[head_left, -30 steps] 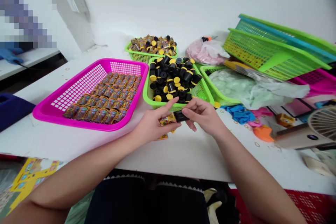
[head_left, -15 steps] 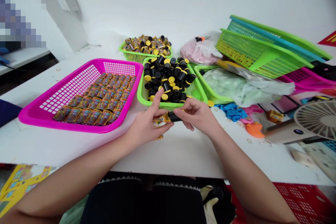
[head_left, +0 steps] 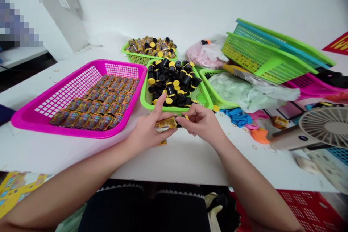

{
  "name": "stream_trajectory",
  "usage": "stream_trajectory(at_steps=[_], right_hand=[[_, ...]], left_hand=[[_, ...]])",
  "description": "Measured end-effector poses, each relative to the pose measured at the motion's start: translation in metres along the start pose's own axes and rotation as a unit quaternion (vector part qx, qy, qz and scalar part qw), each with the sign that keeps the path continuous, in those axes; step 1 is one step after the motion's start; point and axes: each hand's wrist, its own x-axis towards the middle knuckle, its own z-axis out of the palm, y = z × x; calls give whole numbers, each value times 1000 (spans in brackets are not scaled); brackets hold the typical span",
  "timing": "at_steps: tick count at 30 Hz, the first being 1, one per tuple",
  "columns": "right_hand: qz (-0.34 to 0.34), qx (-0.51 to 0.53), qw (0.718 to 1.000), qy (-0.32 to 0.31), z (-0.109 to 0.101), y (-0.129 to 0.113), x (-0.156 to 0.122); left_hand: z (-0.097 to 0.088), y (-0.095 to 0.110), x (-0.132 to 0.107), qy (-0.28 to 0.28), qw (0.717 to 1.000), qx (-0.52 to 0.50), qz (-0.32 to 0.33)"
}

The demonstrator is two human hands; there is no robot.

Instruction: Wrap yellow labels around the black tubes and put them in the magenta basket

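Note:
My left hand and my right hand meet over the white table, just in front of a green basket heaped with black spools with yellow caps. Between the fingertips of both hands sits a small spool with a printed yellow-orange label round it. The left fingers curl round the labelled part; the right fingers pinch its black end. A pink basket to the left holds rows of labelled spools.
A further green basket of labelled spools stands behind. To the right lie a green basket with pale plastic bags, stacked tilted baskets, a small fan, and blue, pink and orange scraps. Yellow label sheets lie lower left.
The view has drifted a little, shifting everything left. The black spool in my hands now shows the printed label over most of it, and my hands have closed in on each other.

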Motion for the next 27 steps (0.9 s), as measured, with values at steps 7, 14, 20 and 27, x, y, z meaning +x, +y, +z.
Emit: stream_trajectory(at_steps=[7,14,20,27], right_hand=[[-84,-154,983,50,19,16,-3],[-210,-122,968,-59,0,6,1],[-56,-120,991,1,5,8,1],[-319,-296,898,67,13,17,-4]], left_hand=[[-3,2,5,-87,994,70,14],[-1,-1,10,-71,977,-140,-141],[-2,2,7,-74,988,-51,-128],[1,8,12,22,949,-269,-165]])
